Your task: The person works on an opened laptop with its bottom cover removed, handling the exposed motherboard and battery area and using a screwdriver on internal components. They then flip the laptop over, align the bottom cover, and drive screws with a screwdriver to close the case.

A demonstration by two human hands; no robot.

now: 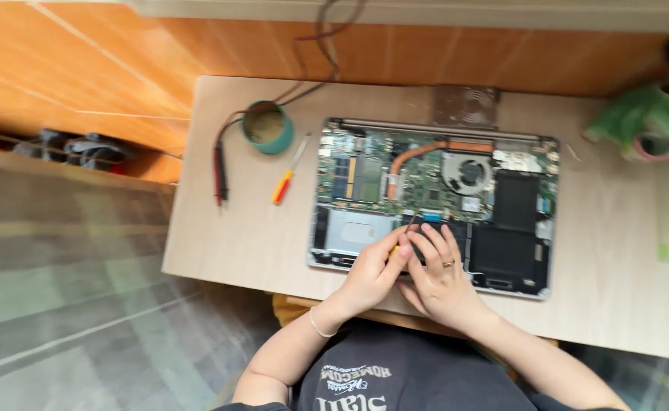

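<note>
Opened grey laptop (433, 205), its base cover removed and green circuit board, copper heat pipe, round fan and black battery exposed, is laid near the middle of the pale wooden table (235, 236), close to the near edge; left to right along the table, red and black probe leads (219, 171) are seen toward the left edge; a teal roll of tape (267, 128) is set just beside them near the far edge; a screwdriver with red and yellow handle (284, 183) is laid between the tape and the laptop; the left hand (372, 275) is closed around a small yellow-handled tool (395, 247) over the laptop's near edge; the right hand (441, 278), a ring worn on one finger, is rested flat on the black battery area, fingers spread and nothing held; a square metal plate (465, 105) is placed at the far edge behind the laptop; a green crumpled object (642, 114) is seen near the far right corner.
</note>
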